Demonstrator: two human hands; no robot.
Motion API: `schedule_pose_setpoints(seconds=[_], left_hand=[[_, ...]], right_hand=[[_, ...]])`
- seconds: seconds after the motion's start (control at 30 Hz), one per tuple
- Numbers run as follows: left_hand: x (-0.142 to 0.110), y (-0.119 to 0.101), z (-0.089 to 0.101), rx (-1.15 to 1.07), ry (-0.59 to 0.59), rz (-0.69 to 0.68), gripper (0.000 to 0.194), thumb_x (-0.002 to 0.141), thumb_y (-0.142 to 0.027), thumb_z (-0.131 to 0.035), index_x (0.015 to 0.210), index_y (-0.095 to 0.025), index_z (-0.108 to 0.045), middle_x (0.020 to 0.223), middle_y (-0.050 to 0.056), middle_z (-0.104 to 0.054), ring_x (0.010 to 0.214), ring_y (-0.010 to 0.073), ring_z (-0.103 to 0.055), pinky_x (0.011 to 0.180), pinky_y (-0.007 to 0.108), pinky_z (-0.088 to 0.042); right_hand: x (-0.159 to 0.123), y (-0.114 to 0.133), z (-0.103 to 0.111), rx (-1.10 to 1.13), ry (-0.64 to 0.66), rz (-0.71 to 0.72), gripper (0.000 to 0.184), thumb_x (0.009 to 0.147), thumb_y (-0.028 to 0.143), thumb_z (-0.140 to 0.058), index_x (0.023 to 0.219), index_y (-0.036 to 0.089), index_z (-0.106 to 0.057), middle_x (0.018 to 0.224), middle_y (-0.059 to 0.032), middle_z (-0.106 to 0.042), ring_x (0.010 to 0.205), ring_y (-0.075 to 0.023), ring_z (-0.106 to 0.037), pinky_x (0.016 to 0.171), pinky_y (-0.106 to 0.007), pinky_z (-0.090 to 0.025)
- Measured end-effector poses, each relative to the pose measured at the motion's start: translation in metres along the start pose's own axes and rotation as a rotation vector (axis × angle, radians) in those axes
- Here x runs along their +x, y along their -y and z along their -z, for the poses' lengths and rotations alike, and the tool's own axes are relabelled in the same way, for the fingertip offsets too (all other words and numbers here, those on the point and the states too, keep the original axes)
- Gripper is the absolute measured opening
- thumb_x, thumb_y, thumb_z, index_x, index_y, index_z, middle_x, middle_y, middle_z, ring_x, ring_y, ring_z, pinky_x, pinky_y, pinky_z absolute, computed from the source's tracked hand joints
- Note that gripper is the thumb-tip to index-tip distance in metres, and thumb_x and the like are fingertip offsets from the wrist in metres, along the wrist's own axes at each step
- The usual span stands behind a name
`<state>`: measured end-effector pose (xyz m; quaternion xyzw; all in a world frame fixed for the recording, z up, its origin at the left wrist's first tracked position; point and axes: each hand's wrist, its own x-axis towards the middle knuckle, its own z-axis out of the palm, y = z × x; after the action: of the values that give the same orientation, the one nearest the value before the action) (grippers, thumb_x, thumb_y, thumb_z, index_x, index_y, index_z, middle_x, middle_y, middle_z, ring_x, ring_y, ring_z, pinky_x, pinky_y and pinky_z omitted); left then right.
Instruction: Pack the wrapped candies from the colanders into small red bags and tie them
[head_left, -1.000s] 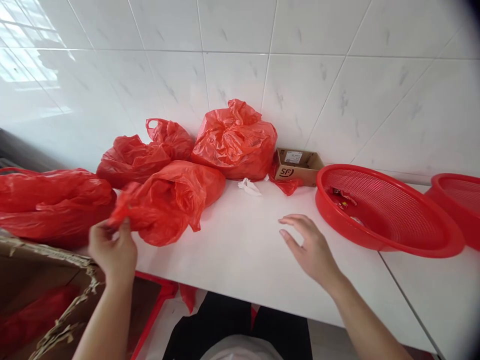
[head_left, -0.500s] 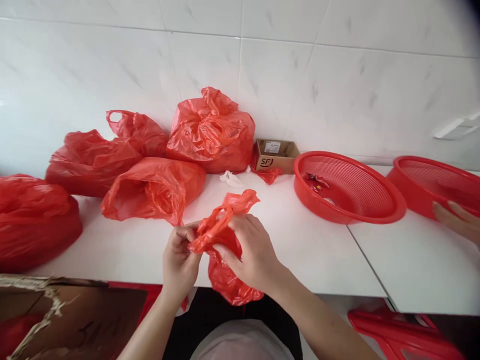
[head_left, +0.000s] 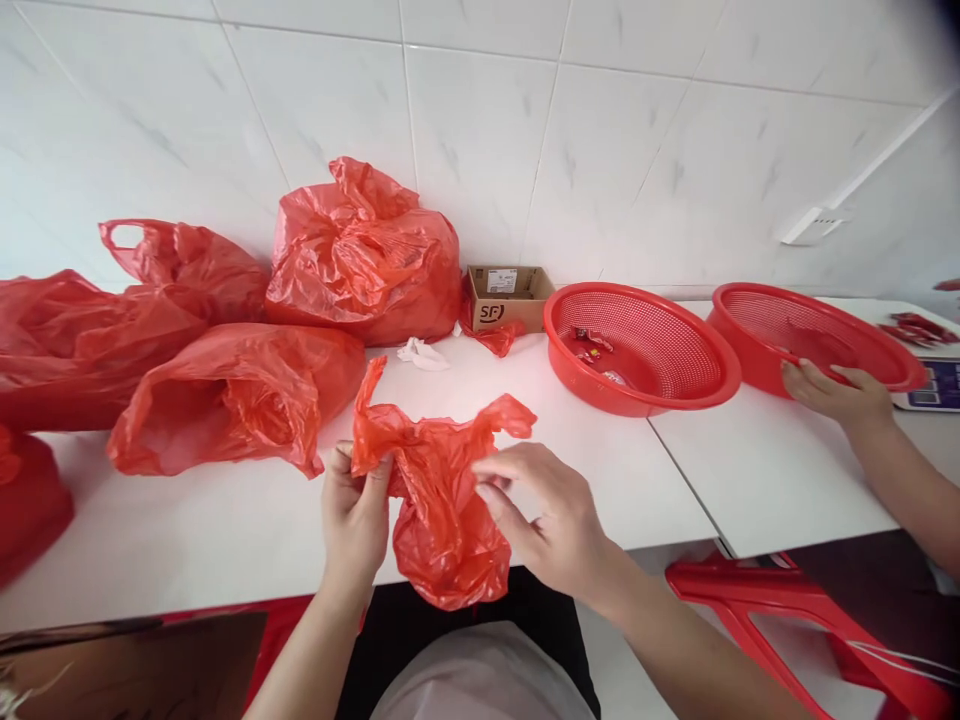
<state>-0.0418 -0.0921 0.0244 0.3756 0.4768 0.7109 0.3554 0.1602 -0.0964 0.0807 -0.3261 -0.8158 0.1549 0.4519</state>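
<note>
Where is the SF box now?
In the head view, the box stands just right of centre at the back of the table, by the wall, between a big red bag on its left and a red basket on its right.

A white counter (head_left: 600, 470), split by a narrow seam (head_left: 686, 482), bears several red plastic bags (head_left: 367, 265) on its left part, one lying open-mouthed. Beside them rest a crumpled white tissue (head_left: 424, 355) and a small cardboard box (head_left: 517, 317). Two red perforated baskets (head_left: 600, 388) stand farther right, then a scale (head_left: 941, 385) at the far right.
</note>
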Motion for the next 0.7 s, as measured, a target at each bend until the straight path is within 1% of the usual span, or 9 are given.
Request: schedule_pose_setpoints(seconds=[0.1,0.2,0.3,0.4,0.47,0.53,0.6,0.63,0.7], left_hand=[[-0.008,-0.005,-0.009,-0.082,0.074,0.095,0.031,0.077,-0.039,-0.075,0.079,-0.020,-0.051,0.077,-0.002,-0.056,0.064,0.0099,-0.053,0.058,0.022,-0.047],[-0.005,-0.010,-0.004,-0.134,0.075,0.145,0.038,0.074,-0.039,-0.077,0.072,-0.021,-0.044,0.066,-0.005,-0.049,0.056,0.0085,-0.047,0.053,0.021,-0.045],[0.013,-0.011,0.019,-0.141,-0.006,0.148,0.040,0.070,-0.030,-0.079,0.070,-0.021,-0.040,0.060,-0.007,-0.046,0.050,0.0061,-0.042,0.048,0.017,-0.039],[0.032,-0.015,0.043,-0.114,-0.127,0.085,0.040,0.070,-0.022,-0.078,0.069,-0.021,-0.038,0.068,-0.003,-0.060,0.053,0.0064,-0.049,0.048,0.017,-0.037],[0.036,-0.024,0.047,-0.084,-0.221,-0.006,0.036,0.074,-0.019,-0.076,0.072,-0.022,-0.040,0.080,-0.001,-0.068,0.061,0.0088,-0.056,0.055,0.019,-0.042],[0.030,-0.037,0.036,0.005,-0.221,-0.158,0.027,0.079,-0.016,-0.072,0.080,-0.024,-0.047,0.092,0.000,-0.071,0.075,0.0128,-0.063,0.068,0.025,-0.048],[0.018,-0.050,0.012,0.232,0.030,-0.410,0.020,0.085,-0.016,-0.066,0.094,-0.026,-0.052,0.108,0.003,-0.069,0.102,0.0199,-0.065,0.090,0.038,-0.049],[0.012,-0.055,-0.002,0.361,0.230,-0.570,0.022,0.084,-0.015,-0.066,0.099,-0.026,-0.054,0.113,0.005,-0.068,0.108,0.0228,-0.063,0.097,0.044,-0.047],[0.004,-0.058,-0.029,0.655,0.651,-0.751,0.033,0.083,-0.018,-0.067,0.113,-0.025,-0.055,0.125,0.009,-0.064,0.124,0.0275,-0.056,0.105,0.049,-0.043]], right_hand=[[0.008,-0.012,-0.018,-0.102,0.036,0.010,0.039,0.091,0.015,-0.057,0.129,0.020,-0.050,0.125,-0.0109,-0.065,0.116,-0.0220,-0.059,0.095,-0.039,-0.048],[0.007,-0.039,-0.024,-0.196,0.238,-0.090,0.026,0.087,0.009,-0.058,0.110,0.021,-0.059,0.102,-0.0056,-0.073,0.091,-0.0205,-0.066,0.088,-0.039,-0.047],[0.003,-0.064,0.001,-0.299,0.297,-0.096,0.013,0.088,0.009,-0.058,0.086,0.021,-0.062,0.082,0.0004,-0.073,0.073,-0.0164,-0.064,0.084,-0.036,-0.043],[0.002,-0.078,0.043,-0.500,0.161,-0.080,0.011,0.089,0.011,-0.057,0.089,0.021,-0.063,0.086,-0.0002,-0.075,0.073,-0.0168,-0.065,0.085,-0.037,-0.038],[0.003,-0.077,0.064,-0.620,0.069,-0.061,0.011,0.089,0.011,-0.057,0.091,0.020,-0.063,0.087,-0.0006,-0.076,0.071,-0.0166,-0.066,0.085,-0.037,-0.037],[0.006,-0.068,0.072,-0.686,0.017,-0.011,0.011,0.090,0.012,-0.057,0.092,0.019,-0.064,0.085,-0.0003,-0.076,0.069,-0.0156,-0.066,0.087,-0.038,-0.035],[0.011,-0.052,0.067,-0.700,0.006,0.061,0.012,0.091,0.012,-0.056,0.093,0.019,-0.065,0.080,0.0012,-0.075,0.067,-0.0140,-0.066,0.089,-0.038,-0.034],[0.012,-0.043,0.061,-0.697,0.002,0.094,0.013,0.091,0.011,-0.056,0.092,0.019,-0.065,0.078,0.0020,-0.074,0.065,-0.0133,-0.065,0.089,-0.038,-0.033],[0.014,-0.024,0.051,-0.691,-0.015,0.154,0.014,0.090,0.009,-0.056,0.090,0.019,-0.065,0.072,0.0036,-0.073,0.061,-0.0118,-0.063,0.088,-0.037,-0.033]])
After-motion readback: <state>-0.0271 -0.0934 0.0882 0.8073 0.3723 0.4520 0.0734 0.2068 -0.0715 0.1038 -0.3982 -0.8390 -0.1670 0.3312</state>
